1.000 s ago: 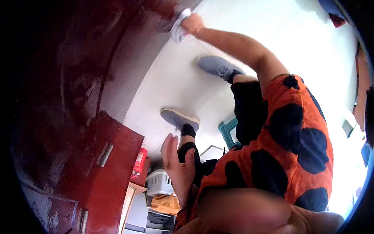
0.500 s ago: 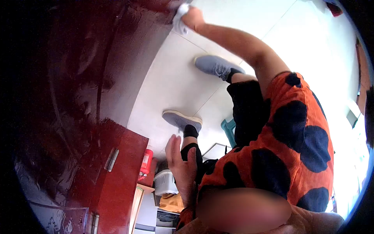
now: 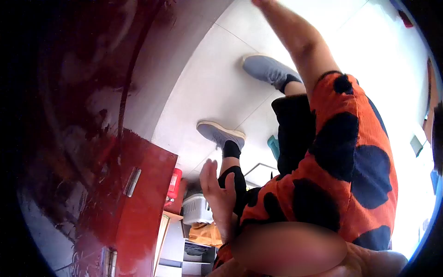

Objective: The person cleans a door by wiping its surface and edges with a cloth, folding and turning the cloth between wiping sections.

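Observation:
My right arm (image 3: 302, 41) stretches toward the top edge of the view. Only a sliver of my right hand (image 3: 259, 2) shows there; its fingers are cut off, and no cloth is visible now. My left hand (image 3: 218, 191) is raised at lower centre, fingers extended and thumb apart, holding nothing. To its left stands a glossy dark red wooden panel (image 3: 147, 194) with metal hinges (image 3: 133, 182). The large dark red surface (image 3: 83, 129) beyond it has shiny, wet-looking streaks. I cannot tell whether my left hand touches anything.
My grey shoes (image 3: 265, 69) stand on the pale tiled floor (image 3: 203, 97). Behind my left hand are a red fire extinguisher (image 3: 174, 184), a light grey plastic basket (image 3: 197, 208) and an orange-brown cloth (image 3: 203, 234) on shelves. A teal plastic piece (image 3: 274, 147) shows beside my leg.
My right hand, which held a white cloth near the dark red surface's edge, has moved up and right, mostly out of view. My left hand keeps about the same pose; the view has shifted slightly.

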